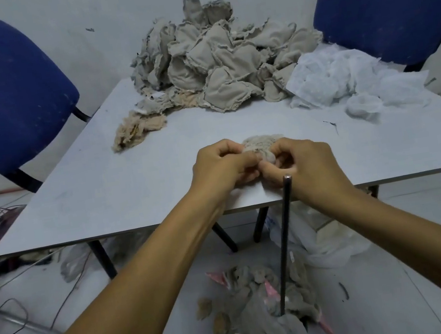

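Hands pinch fuzzy beige fabric piece on table.

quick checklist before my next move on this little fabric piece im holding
1. Left hand grips the fabric piece: ok.
2. Right hand pinches it too: ok.
3. Piece is over the table, inside the near edge: ok.
4. Black rod stands close by the right hand: ok.
5. White stuffing lies on the table's far right: ok.
6. Which way the piece's opening faces: cannot tell, the fingers hide it.
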{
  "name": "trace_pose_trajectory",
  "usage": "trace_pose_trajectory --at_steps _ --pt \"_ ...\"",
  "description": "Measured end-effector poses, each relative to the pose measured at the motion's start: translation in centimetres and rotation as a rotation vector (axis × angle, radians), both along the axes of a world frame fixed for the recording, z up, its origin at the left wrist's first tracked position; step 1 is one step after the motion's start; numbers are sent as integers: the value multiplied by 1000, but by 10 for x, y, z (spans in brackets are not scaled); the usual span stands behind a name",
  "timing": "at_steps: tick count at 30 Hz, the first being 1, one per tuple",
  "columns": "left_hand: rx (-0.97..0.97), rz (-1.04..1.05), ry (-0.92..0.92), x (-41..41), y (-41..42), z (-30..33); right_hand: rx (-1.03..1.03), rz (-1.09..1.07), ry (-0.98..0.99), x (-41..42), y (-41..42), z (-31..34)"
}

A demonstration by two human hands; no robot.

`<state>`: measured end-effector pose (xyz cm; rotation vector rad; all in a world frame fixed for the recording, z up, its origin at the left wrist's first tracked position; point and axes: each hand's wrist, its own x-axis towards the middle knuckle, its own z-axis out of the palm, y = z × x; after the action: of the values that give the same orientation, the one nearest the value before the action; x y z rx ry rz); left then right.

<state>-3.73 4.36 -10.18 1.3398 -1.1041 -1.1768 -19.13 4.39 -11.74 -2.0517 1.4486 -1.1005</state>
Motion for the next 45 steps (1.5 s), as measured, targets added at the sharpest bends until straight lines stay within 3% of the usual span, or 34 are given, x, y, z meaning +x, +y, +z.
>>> trace_pose_trajectory --at_steps 6,13,17,18,22,25,28,30,33,37,39,42,45 --pt "-68 -169 139 6 6 -4 -60 -121 -81 2 -5 -2" --pt "-71 -28 103 4 2 -5 2 -54 -81 1 -3 3" --pt "-186 222 -309 -6 2 -12 -81 37 -33 2 10 -2" --pt "-206 237 -335 -8 2 -12 -72 30 -41 4 10 -3" --pt "-301 13 -254 -10 3 -5 -16 -69 -115 -1 -2 0" --pt "-413 -191 -511 4 -1 5 33 -81 -195 -8 -7 1" --pt "-289 -424 -410 18 -4 6 200 -2 -357 -12 -13 7" --pt "-294 -376 -532 17 -3 1 332 82 -535 -15 -18 11" --pt "-315 -246 -625 8 -6 -8 426 80 -610 -16 -20 10" --pt "-280 -70 -579 9 -14 -14 389 55 -653 -16 -21 8" --pt "-233 -22 -502 10 -17 -14 306 95 -582 -15 -17 6" --pt "-134 -12 -345 10 -19 -9 114 129 -452 -14 -10 -1" --pt "-114 -62 -243 11 -17 -8 70 114 -472 -16 -9 -3"
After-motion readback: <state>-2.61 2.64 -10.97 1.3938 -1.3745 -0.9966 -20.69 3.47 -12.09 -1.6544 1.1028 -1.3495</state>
